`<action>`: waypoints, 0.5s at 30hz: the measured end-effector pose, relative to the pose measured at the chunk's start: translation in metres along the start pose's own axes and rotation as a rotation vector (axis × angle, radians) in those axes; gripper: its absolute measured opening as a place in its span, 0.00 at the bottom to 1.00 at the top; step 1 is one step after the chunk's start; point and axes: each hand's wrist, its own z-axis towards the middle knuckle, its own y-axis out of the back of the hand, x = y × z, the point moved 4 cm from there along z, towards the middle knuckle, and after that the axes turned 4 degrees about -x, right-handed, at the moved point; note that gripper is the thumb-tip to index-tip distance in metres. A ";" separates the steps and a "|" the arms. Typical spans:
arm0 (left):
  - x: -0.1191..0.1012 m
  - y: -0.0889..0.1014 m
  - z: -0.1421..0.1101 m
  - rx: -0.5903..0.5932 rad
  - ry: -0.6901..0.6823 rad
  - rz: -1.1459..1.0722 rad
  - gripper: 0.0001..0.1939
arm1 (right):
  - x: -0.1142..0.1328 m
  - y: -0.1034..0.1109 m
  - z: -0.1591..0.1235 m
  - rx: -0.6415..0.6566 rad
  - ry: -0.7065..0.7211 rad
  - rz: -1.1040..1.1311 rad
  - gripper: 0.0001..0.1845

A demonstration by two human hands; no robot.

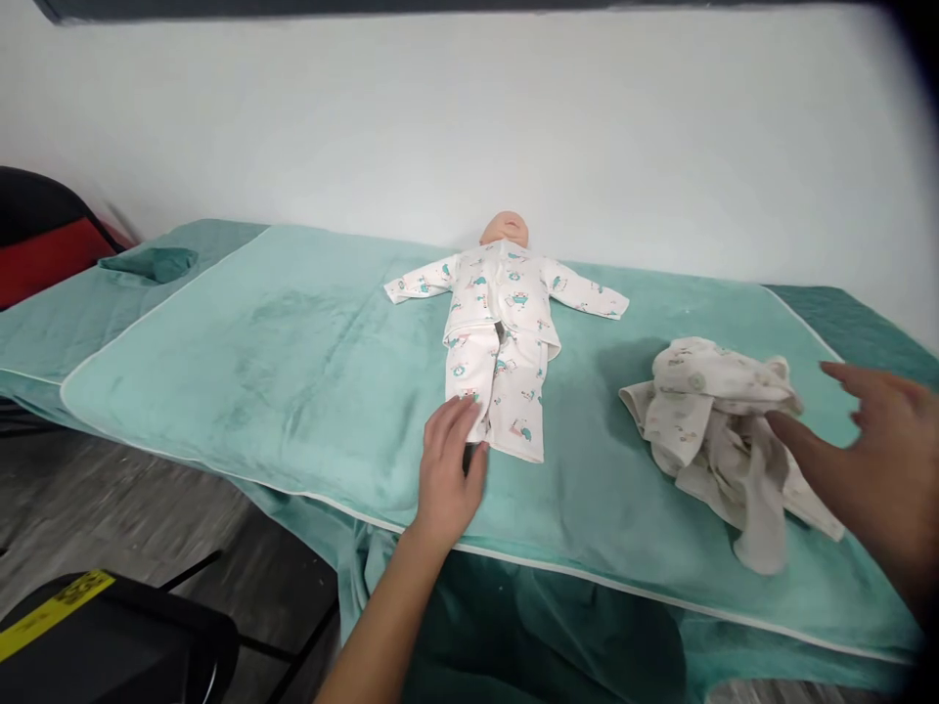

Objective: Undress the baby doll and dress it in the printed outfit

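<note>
A baby doll (505, 228) lies on its back in a white printed long-sleeved top (499, 288), its arms spread wide. Matching white trousers (514, 406) cover its legs. My left hand (449, 469) rests on the lower end of one trouser leg, fingers stretched out and thumb apart. Off to the right is a crumpled heap of white printed baby clothes (715, 420). Beside that heap, my right hand (872, 440) is raised with thumb and fingers spread and nothing in it. Whether its thumb touches the cloth I cannot tell.
A green plush cover (293, 342) with pale piping lies over the bed. Its left end has an opening (151, 264). A white wall stands behind. At lower left is a black chair (139, 636) with a yellow label; a red and black seat (44, 244) shows at far left.
</note>
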 end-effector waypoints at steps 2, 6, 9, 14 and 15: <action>0.007 0.002 -0.004 -0.062 0.045 -0.061 0.27 | 0.035 0.008 -0.026 0.043 0.114 0.231 0.29; 0.014 0.007 -0.007 -0.098 0.086 -0.103 0.18 | 0.118 -0.021 -0.089 0.502 0.121 0.659 0.21; 0.018 0.009 -0.007 -0.130 0.129 -0.128 0.16 | 0.167 -0.048 -0.115 0.596 0.202 0.704 0.21; 0.026 0.010 -0.011 -0.166 0.223 -0.247 0.13 | 0.194 -0.067 -0.113 0.537 0.178 0.747 0.09; 0.028 0.009 -0.011 -0.173 0.241 -0.273 0.12 | 0.193 -0.067 -0.112 0.547 0.160 0.769 0.06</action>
